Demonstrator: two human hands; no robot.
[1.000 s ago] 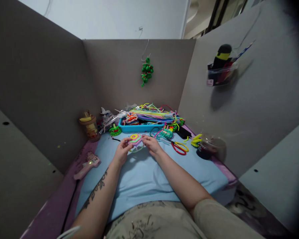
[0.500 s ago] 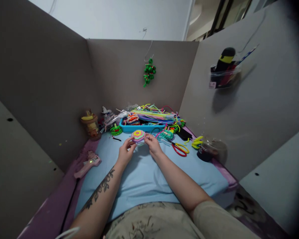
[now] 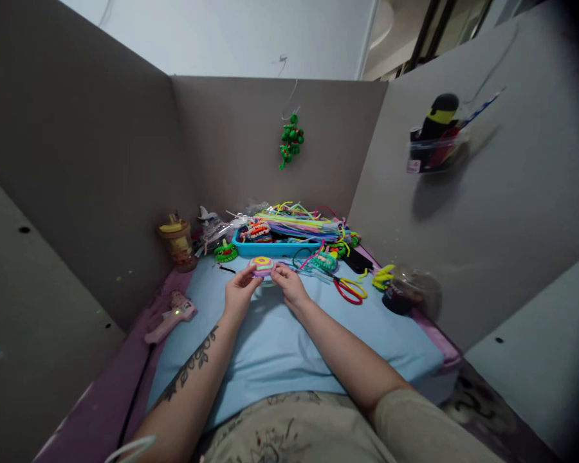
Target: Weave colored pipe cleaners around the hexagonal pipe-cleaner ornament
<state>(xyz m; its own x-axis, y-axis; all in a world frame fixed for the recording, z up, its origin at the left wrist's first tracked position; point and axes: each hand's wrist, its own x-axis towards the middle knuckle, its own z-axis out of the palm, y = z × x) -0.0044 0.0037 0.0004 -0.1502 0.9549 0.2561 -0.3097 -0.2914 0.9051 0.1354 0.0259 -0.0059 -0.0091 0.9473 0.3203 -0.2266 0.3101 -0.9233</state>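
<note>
Both hands hold up a small round piece [image 3: 262,264] with yellow, pink and lilac rings, fuzzy like coiled pipe cleaners. My left hand [image 3: 240,289] pinches its left edge between thumb and fingers. On the opposite edge, my right hand [image 3: 290,285] is closed in a similar pinch. The piece hangs just above the blue cloth [image 3: 289,347], in front of a blue tray [image 3: 277,249] heaped with coloured pipe cleaners [image 3: 299,225]. Its underside is mostly hidden; a pale green bit shows below it.
Scissors with red and yellow handles [image 3: 350,290] lie to the right, near a teal fuzzy piece [image 3: 324,260] and a black phone-like slab [image 3: 357,261]. A pink glue gun [image 3: 172,319] rests at left. Behind it stands a lidded cup [image 3: 178,244]. A dark-bottomed clear container [image 3: 405,296] sits at right.
The round piece and both hands have shifted slightly left and down. Its top now looks flatter, tilted farther from my view. Both hands keep their hold.
</note>
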